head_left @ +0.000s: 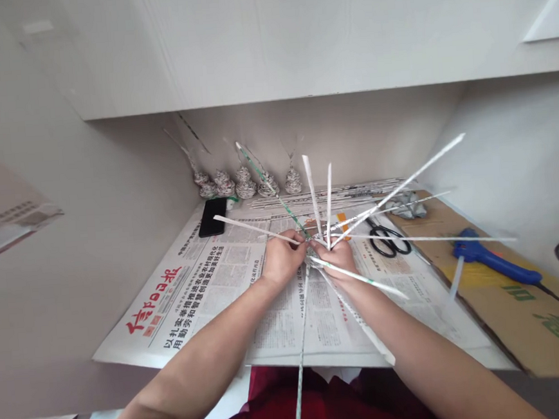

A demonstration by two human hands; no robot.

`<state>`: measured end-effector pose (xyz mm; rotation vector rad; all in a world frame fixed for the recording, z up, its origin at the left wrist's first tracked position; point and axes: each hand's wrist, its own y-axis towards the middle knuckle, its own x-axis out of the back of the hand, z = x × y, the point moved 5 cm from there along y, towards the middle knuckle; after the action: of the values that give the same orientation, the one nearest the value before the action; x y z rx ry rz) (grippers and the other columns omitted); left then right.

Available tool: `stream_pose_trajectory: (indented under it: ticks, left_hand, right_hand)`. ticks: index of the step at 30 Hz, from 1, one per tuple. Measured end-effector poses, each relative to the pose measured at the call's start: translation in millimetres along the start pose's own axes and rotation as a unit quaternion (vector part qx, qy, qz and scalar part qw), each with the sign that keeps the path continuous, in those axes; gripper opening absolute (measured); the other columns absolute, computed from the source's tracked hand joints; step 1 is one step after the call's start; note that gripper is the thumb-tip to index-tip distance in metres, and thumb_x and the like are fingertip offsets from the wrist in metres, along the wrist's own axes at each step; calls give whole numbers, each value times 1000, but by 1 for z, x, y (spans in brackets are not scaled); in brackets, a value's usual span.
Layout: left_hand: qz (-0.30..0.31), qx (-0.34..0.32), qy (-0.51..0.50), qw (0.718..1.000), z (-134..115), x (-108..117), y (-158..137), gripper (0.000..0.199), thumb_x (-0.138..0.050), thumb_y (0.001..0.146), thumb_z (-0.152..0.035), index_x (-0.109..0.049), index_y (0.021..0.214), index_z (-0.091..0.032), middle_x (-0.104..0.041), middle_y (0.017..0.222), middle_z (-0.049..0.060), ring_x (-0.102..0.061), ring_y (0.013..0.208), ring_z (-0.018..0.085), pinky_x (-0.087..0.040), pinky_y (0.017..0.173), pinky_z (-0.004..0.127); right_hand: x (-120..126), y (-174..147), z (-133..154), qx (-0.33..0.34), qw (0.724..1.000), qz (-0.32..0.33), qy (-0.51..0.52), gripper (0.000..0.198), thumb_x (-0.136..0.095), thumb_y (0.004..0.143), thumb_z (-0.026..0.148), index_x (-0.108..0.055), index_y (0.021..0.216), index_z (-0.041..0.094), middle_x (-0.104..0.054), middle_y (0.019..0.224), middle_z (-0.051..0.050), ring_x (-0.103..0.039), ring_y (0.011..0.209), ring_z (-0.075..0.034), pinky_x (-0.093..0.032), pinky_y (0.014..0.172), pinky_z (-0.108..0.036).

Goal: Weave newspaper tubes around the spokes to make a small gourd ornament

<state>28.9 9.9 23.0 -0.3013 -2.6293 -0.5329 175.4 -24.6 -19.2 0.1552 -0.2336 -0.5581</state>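
Right, paper-strip bundle is mid-table, above the newspaper, w/ rolled strips fanning out every way from its hub. 1 green-marked strip slants up & left; 1 thin strip drops past the table edge twd the red clothing. Hands are close together at the hub: L hand pinches it btwn thumb & fingers, R hand curls round the other side, gripping strips nr their base. Exact finger contact partly hidden.

Just beyond R hand, an orange item, mostly covered. To the R, scissors w/ black handles lie under crossing strips. Further R, blue glue gun w/ dark cord on flat cardboard; crumpled grey-white lump nr its far end.

Behind the hands, a pile of loose paper sticks lies lengthwise. Back L: black phone flat on the paper, & 5 small woven pcs in a row along the wall, some w/ stems poking up.
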Motion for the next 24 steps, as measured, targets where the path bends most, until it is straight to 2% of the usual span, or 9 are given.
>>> stream_pose_trajectory:
  ticks: [6, 9, 16, 24]
  left_hand:
    - [-19, -3, -15, 1000, -3, 2, -2, 10, -64, 74, -25, -66, 74, -15, -69, 73, 4, -60, 64, 13, -44, 63, 23]
    - [-20, 15, -37, 999, 2, 0, -1, 10, -67, 73, -25, -67, 75, -15, -69, 71, 4, -60, 61, 13, -45, 60, 23]
    - [-43, -16, -71, 996, 11, -6, 0, 9, -68, 73, -25, -68, 75, -16, -70, 76, 4, -63, 66, 13, -48, 65, 23]
    - [-43, -2, -83, 996, 12, -9, 0, 10, -68, 73, -25, -67, 74, -16, -69, 72, 3, -61, 64, 13, -47, 63, 23]
  right_hand:
    - [-1, -3, 4, -23, 1000, 10, -5, 22, -65, 70, 37, -73, 81, 20, -74, 81, -5, -67, 79, -24, -49, 73, -34]
    - [-2, -4, 6, -23, 999, 27, -6, 24, -63, 71, 37, -72, 83, 18, -74, 82, -5, -67, 81, -24, -49, 74, -33]
    - [-4, 0, -7, -35, 999, 31, -17, 23, -63, 68, 40, -67, 69, 17, -69, 66, -4, -64, 63, -21, -47, 57, -29]
    - [-4, 2, -15, -43, 999, 15, -25, 24, -64, 68, 41, -67, 67, 17, -65, 59, -3, -62, 59, -21, -44, 50, -27]
